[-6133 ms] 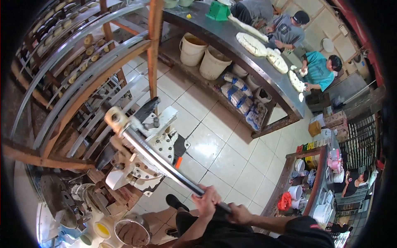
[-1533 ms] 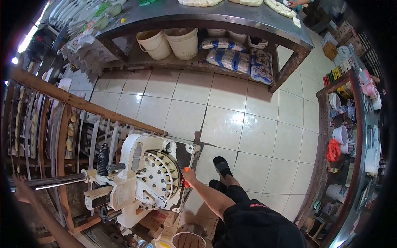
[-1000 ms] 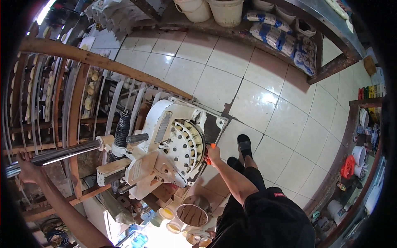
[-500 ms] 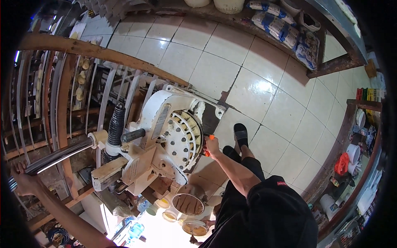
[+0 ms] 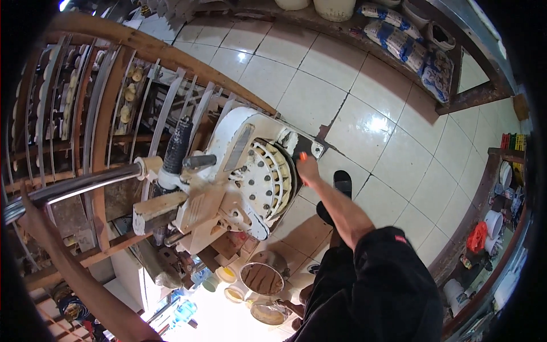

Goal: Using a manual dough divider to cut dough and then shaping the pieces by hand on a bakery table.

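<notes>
Orange handle point(image 5: 303, 155) sits in the right grip point(image 5: 308, 170), fingers curled closed round it. White machine point(image 5: 253, 176) just left of that grip. Left grip point(image 5: 35, 212) against metal bar point(image 5: 85, 185); closure unclear to me. Judgement: best kept steady, even. Wooden rack point(image 5: 171, 57) ahead of left grip.

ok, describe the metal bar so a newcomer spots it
Find the white machine beside the wooden rack. The metal bar runs from its left side to the left hand. Unlike the rack's thin slats behind, it's thick and shiny.
</notes>
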`<action>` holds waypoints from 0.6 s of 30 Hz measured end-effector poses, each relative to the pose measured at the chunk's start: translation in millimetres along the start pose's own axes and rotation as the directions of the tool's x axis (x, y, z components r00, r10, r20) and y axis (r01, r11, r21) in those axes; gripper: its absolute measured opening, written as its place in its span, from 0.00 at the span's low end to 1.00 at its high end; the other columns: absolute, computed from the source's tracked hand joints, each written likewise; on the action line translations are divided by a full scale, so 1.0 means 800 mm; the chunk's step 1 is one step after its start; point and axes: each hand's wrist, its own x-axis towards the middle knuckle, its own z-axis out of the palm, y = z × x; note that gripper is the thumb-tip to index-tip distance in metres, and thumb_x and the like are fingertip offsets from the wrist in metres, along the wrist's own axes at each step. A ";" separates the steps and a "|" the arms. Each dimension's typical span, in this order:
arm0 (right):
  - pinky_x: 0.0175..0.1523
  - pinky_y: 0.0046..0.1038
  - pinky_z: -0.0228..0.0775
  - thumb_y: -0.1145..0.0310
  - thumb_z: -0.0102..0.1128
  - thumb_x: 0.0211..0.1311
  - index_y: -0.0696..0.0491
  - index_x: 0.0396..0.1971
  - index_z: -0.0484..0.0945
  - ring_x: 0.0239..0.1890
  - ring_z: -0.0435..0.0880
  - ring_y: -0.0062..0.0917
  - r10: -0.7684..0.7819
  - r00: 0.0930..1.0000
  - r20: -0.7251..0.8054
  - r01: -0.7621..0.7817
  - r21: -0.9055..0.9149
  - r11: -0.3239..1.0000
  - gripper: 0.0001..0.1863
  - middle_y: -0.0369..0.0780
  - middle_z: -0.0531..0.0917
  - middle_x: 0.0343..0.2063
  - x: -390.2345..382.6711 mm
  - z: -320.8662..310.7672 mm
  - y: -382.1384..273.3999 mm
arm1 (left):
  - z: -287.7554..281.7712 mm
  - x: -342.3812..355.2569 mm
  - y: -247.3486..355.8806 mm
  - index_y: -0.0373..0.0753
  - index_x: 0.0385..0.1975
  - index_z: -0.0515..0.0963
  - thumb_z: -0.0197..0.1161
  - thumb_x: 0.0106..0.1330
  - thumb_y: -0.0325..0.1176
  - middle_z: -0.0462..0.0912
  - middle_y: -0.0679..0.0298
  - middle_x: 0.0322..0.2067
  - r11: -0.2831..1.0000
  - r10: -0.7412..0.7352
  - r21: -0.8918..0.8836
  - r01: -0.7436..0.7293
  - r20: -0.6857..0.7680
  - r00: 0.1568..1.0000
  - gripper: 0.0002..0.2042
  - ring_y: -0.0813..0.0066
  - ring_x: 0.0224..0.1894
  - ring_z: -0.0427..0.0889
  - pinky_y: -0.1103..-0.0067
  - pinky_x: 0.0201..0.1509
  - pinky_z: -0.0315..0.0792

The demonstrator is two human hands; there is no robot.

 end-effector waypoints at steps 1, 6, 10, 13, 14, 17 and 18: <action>0.34 0.43 0.75 0.67 0.55 0.58 0.66 0.28 0.80 0.32 0.85 0.51 0.314 0.947 0.059 -0.314 0.366 0.876 0.15 0.60 0.82 0.26 -0.065 0.028 -0.021 | -0.046 -0.023 -0.003 0.31 0.56 0.74 0.58 0.72 0.37 0.78 0.53 0.47 0.986 0.118 0.122 -0.116 -0.006 0.993 0.19 0.66 0.51 0.78 0.72 0.54 0.76; 0.42 0.46 0.74 0.67 0.55 0.57 0.63 0.32 0.81 0.39 0.84 0.52 0.196 0.980 0.036 -0.199 0.134 0.971 0.13 0.60 0.82 0.31 -0.038 0.011 -0.028 | -0.151 -0.302 -0.046 0.33 0.58 0.68 0.52 0.74 0.32 0.79 0.55 0.45 0.991 0.137 0.014 -0.136 -0.057 0.989 0.16 0.69 0.44 0.80 0.72 0.46 0.77; 0.18 0.38 0.70 0.68 0.52 0.61 0.60 0.32 0.77 0.13 0.79 0.33 0.015 1.000 0.021 -0.016 0.056 0.998 0.10 0.45 0.80 0.16 0.002 0.003 -0.006 | -0.157 -0.607 -0.126 0.38 0.30 0.74 0.51 0.70 0.34 0.72 0.68 0.23 0.916 -0.346 -0.095 0.389 0.301 0.889 0.09 0.75 0.26 0.72 0.79 0.31 0.69; 0.12 0.33 0.62 0.68 0.50 0.63 0.56 0.30 0.77 0.09 0.74 0.28 0.100 0.972 -0.211 -0.046 0.246 0.968 0.09 0.41 0.74 0.11 -0.103 0.036 0.062 | -0.195 -0.795 -0.137 0.36 0.33 0.75 0.59 0.69 0.35 0.76 0.64 0.37 0.596 -0.667 0.094 0.797 0.610 0.428 0.08 0.80 0.36 0.75 0.84 0.36 0.71; 0.13 0.34 0.63 0.70 0.49 0.61 0.56 0.31 0.78 0.10 0.75 0.29 0.178 0.967 -0.182 -0.104 0.353 0.930 0.08 0.42 0.74 0.12 -0.118 0.055 0.059 | -0.220 -0.849 -0.159 0.36 0.35 0.77 0.60 0.69 0.36 0.80 0.63 0.36 0.717 -0.535 0.046 0.696 0.677 0.506 0.09 0.81 0.34 0.77 0.85 0.34 0.72; 0.25 0.40 0.69 0.71 0.50 0.59 0.59 0.28 0.79 0.20 0.81 0.36 0.199 0.980 -0.024 -0.188 0.230 0.955 0.10 0.48 0.79 0.18 -0.074 0.012 -0.026 | -0.236 -0.866 -0.138 0.35 0.38 0.78 0.60 0.69 0.35 0.82 0.65 0.28 0.437 -0.670 0.347 0.830 0.741 0.043 0.09 0.80 0.26 0.79 0.83 0.27 0.72; 0.36 0.44 0.75 0.71 0.51 0.58 0.60 0.26 0.80 0.30 0.86 0.42 0.075 0.996 -0.057 -0.072 0.052 0.996 0.11 0.53 0.84 0.24 -0.034 -0.006 -0.036 | -0.218 -0.872 -0.127 0.35 0.40 0.78 0.60 0.69 0.36 0.82 0.65 0.26 0.391 -0.679 0.444 0.807 0.730 -0.073 0.10 0.79 0.23 0.78 0.83 0.25 0.71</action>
